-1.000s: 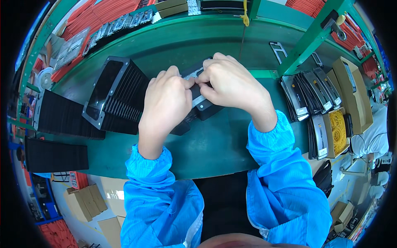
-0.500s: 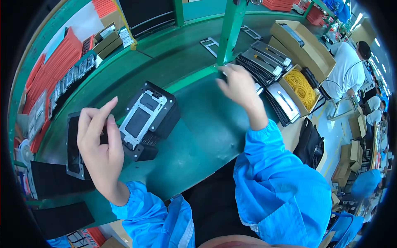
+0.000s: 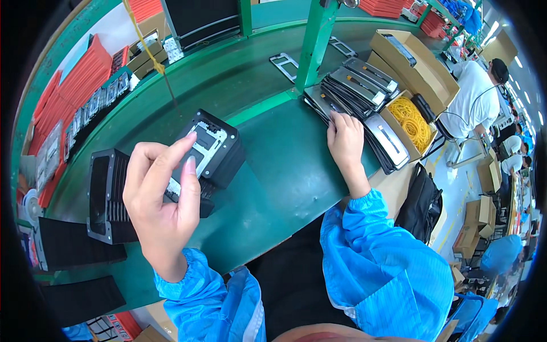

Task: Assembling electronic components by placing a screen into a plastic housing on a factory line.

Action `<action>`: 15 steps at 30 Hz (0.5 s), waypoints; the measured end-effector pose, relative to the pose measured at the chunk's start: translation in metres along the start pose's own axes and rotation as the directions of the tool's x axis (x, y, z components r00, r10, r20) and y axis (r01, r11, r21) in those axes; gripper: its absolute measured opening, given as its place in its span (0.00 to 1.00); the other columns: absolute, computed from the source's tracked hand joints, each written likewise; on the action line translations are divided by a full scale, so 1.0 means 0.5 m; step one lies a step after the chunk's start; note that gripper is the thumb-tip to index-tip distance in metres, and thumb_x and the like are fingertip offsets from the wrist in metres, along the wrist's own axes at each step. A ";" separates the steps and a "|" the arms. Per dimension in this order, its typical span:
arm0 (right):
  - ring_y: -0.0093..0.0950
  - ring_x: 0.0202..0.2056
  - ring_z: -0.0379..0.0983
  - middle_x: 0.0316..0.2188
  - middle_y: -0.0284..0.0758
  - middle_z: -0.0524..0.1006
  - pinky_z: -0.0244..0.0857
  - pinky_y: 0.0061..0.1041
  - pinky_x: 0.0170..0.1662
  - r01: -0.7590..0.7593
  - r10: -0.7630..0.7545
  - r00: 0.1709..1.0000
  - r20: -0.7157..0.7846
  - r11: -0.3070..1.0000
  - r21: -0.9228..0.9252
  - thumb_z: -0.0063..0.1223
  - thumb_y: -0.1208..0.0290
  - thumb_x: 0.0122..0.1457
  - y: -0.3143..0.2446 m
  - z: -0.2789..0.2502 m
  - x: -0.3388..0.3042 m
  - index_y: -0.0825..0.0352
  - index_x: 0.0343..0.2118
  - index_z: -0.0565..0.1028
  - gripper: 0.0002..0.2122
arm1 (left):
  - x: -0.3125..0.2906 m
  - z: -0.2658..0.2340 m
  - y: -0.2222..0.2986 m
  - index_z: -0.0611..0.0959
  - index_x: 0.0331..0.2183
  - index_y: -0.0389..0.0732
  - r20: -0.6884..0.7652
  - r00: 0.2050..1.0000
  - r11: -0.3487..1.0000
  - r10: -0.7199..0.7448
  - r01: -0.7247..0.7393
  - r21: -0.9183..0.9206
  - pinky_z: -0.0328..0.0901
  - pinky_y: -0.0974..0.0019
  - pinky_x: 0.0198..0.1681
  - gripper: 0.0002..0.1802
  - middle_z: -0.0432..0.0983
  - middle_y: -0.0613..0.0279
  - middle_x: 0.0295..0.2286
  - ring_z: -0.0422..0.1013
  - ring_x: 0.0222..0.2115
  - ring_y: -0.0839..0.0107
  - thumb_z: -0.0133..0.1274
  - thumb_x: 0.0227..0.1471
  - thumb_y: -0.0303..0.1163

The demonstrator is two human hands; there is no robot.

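My left hand (image 3: 162, 199) hovers over a stack of black frames with a silver, cut-out frame on top (image 3: 219, 142). Its thumb and forefinger are apart with nothing between them, and the other fingers curl in. The hand covers the near part of that stack. On the right, my right hand (image 3: 347, 142) has its fingers bent together over the near edge of a dark flat panel (image 3: 322, 102), gripping it. This panel lies at the left side of the piled panels (image 3: 356, 85). More silver-faced panels (image 3: 387, 139) overlap close to the right of that hand.
An open cardboard box (image 3: 424, 147) holds coiled yellow bands, with another box (image 3: 421, 68) behind it. A green post (image 3: 311, 51) rises at the bench's back edge. More black frames (image 3: 102, 196) stand at left. A black bag (image 3: 419, 199) lies at right; a seated person (image 3: 473, 97) is beyond.
My right hand has come down and nearer, onto the dark panel's edge, and the panel now shows on the left of the pile. My left hand has moved right over the frame stack.
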State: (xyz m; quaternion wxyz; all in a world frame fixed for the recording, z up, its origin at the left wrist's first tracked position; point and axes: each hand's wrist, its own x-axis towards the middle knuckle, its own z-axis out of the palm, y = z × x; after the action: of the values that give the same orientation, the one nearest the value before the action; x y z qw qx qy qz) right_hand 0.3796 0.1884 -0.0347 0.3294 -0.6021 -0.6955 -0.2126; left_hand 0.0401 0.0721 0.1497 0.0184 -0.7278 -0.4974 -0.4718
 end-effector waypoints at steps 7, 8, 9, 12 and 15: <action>0.36 0.37 0.76 0.39 0.41 0.82 0.68 0.31 0.42 0.031 0.027 0.979 -0.204 0.960 0.277 0.55 0.86 0.58 -0.060 -0.092 0.036 0.70 0.45 0.82 0.13 | -0.010 -0.026 0.011 0.88 0.46 0.36 0.034 0.998 0.998 -0.051 0.052 -0.033 0.69 0.66 0.34 0.18 0.75 0.55 0.32 0.74 0.30 0.66 0.61 0.51 0.20; 0.36 0.37 0.76 0.38 0.41 0.82 0.68 0.31 0.40 0.147 -0.045 0.952 -0.304 0.935 0.321 0.56 0.87 0.58 -0.076 -0.125 0.046 0.70 0.45 0.82 0.13 | -0.007 -0.014 0.006 0.85 0.49 0.36 0.186 0.978 0.984 -0.097 0.122 -0.129 0.69 0.65 0.37 0.20 0.75 0.52 0.35 0.75 0.33 0.64 0.61 0.53 0.25; 0.36 0.37 0.77 0.36 0.41 0.82 0.68 0.31 0.39 0.265 -0.111 0.908 -0.404 0.898 0.350 0.57 0.88 0.57 -0.093 -0.157 0.058 0.70 0.45 0.82 0.14 | -0.002 0.002 0.002 0.83 0.52 0.35 0.337 0.934 0.955 -0.122 0.202 -0.215 0.70 0.63 0.39 0.22 0.76 0.50 0.38 0.75 0.36 0.63 0.61 0.56 0.30; 0.30 0.38 0.77 0.40 0.35 0.85 0.67 0.33 0.40 0.562 -0.282 0.751 -0.597 0.748 0.353 0.60 0.82 0.54 -0.189 -0.244 0.083 0.61 0.42 0.85 0.13 | -0.031 -0.009 0.031 0.74 0.60 0.34 0.495 0.862 0.855 -0.106 0.333 -0.398 0.71 0.59 0.46 0.32 0.74 0.46 0.46 0.75 0.43 0.59 0.58 0.61 0.42; 0.30 0.38 0.79 0.46 0.36 0.85 0.69 0.34 0.44 0.772 -0.523 0.634 -0.570 0.382 0.508 0.62 0.77 0.53 -0.275 -0.306 0.097 0.58 0.41 0.85 0.13 | -0.044 0.024 0.067 0.65 0.66 0.35 0.437 0.897 0.654 -0.068 0.371 -0.660 0.71 0.55 0.52 0.43 0.72 0.43 0.53 0.75 0.47 0.55 0.46 0.64 0.58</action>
State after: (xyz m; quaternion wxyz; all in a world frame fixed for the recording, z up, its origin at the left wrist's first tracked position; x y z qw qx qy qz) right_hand 0.2733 0.0908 0.1197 0.5301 -0.0528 -0.8363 -0.1299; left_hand 0.0716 0.0457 0.1423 -0.4260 -0.6830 -0.3479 -0.4806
